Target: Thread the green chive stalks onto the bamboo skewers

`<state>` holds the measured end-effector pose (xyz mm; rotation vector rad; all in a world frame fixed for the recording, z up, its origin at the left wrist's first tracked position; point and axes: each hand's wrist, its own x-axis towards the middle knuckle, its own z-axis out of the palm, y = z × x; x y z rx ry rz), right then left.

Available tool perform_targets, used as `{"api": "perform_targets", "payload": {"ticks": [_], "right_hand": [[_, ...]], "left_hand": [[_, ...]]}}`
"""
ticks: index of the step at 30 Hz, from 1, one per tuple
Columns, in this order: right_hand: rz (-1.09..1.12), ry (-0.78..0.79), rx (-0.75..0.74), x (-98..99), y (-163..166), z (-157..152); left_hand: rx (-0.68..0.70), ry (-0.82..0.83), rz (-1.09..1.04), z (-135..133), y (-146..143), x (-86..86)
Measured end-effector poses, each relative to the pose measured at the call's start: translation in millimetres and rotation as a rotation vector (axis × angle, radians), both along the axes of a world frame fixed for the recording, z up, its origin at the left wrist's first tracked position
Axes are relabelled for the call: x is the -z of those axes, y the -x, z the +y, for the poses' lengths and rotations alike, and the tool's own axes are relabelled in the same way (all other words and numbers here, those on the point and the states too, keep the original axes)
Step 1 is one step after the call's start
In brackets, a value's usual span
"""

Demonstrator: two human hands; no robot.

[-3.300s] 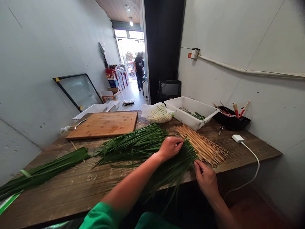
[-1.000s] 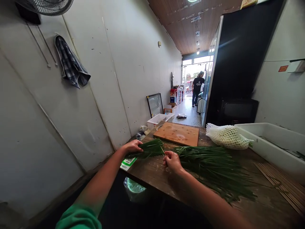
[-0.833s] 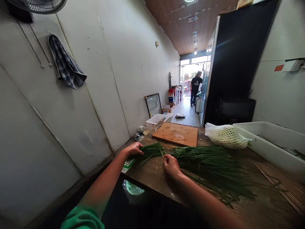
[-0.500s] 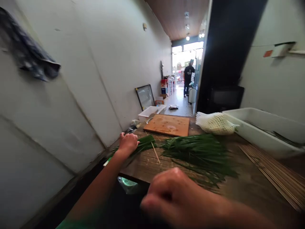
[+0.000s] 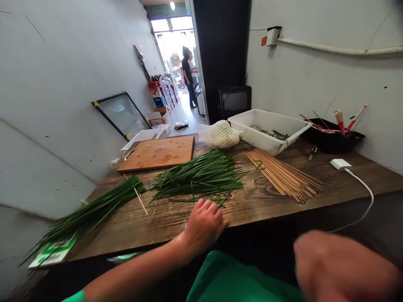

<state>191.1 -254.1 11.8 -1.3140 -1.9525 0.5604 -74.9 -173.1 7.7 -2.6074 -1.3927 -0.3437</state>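
Note:
At the front edge of the wooden table, my left hand (image 5: 204,220) has its fingers curled over loose green scraps; whatever is inside it is hidden. My right hand (image 5: 336,260) is off the table at the lower right, smeared by motion, with its fingers not readable. A spread pile of garlic chives (image 5: 198,174) lies just beyond my left hand. Another long bundle of chives (image 5: 100,205) rests at the left, partly over a green and white packet (image 5: 53,251). A single thin stick (image 5: 140,200) lies between the two piles. Wooden skewers (image 5: 283,174) are fanned out to the right.
A cutting board (image 5: 160,153) is at the back left. Beside it are a net-wrapped item (image 5: 220,134) and a white tub (image 5: 267,126) with green scraps inside. A black tray (image 5: 333,138) and a white charger with cable (image 5: 340,164) sit at the right. People (image 5: 189,77) stand near the doorway.
The view has turned to the right. My left hand has left the left chive bundle and is now at the table's front edge, before the larger pile. My right hand remains low and blurred.

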Motion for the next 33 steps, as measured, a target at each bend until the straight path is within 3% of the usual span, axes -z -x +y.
{"api": "perform_targets", "payload": {"ticks": [2,3,5,8,11,17,26,29,33], "right_hand": [[-0.037,-0.048,0.050,-15.0,-18,54],[-0.096,-0.156,0.187,-14.0,-26,76],[-0.296,-0.287,0.350,0.3,-40,109],[-0.522,-0.330,0.402,25.6,-49,134],[-0.724,-0.219,0.426,28.3,-44,146],[-0.876,0.030,0.414,7.7,-29,170],[-0.916,0.121,0.382,0.1,-32,184],[-0.928,0.114,0.391,-3.8,-36,182],[-0.910,0.103,0.419,-4.5,-54,174]], "left_hand": [[-0.087,-0.015,-0.017,-14,5,10.2],[-0.139,-0.006,-0.026,-17,8,13.0],[-0.201,0.017,-0.035,-15,15,15.5],[-0.228,0.010,0.022,6,26,16.4],[-0.131,-0.035,0.117,42,40,17.0],[-0.021,-0.082,0.202,106,59,12.1],[-0.111,-0.032,0.207,89,30,-21.9],[-0.106,0.011,0.121,102,11,-27.3],[-0.019,0.075,0.076,124,-15,-19.8]]}}
